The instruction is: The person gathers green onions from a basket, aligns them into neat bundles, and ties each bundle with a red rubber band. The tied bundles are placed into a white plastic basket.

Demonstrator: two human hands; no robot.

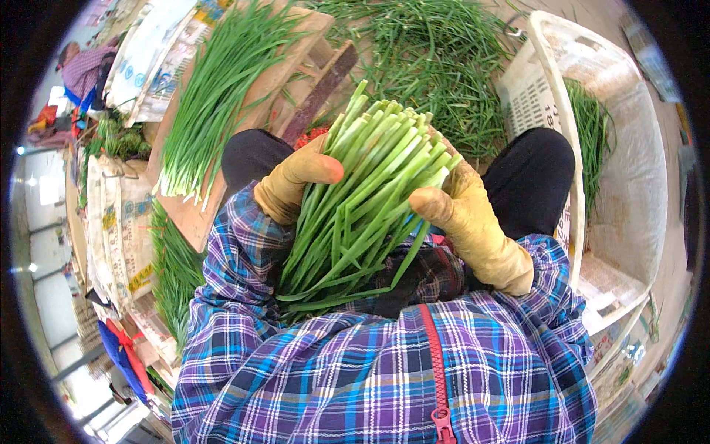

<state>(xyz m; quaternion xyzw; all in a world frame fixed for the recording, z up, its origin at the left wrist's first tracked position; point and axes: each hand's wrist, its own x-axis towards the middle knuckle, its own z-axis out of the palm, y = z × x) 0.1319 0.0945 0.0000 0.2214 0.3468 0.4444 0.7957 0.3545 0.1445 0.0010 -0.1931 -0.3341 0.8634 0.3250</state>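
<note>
A thick bunch of green garlic chives (371,188) lies between my two gloved hands, over my lap. Its pale cut ends point up and away from me, and the leaves hang down toward my jacket. My left hand (302,177), in a yellow glove, holds the bunch's left side with the thumb across the stalks. Around the right side is my right hand (468,216), its thumb near the stalks and its fingers partly hidden behind them. Loose chives (222,94) are spread on a wooden board (188,219) to the left.
Scattered green leaves (438,72) cover the floor ahead. A white plastic crate (627,166) with chives inside stands at my right. Printed white sacks (122,222) and more chives (175,266) are at my left. Farther off, at upper left, is another person (83,72).
</note>
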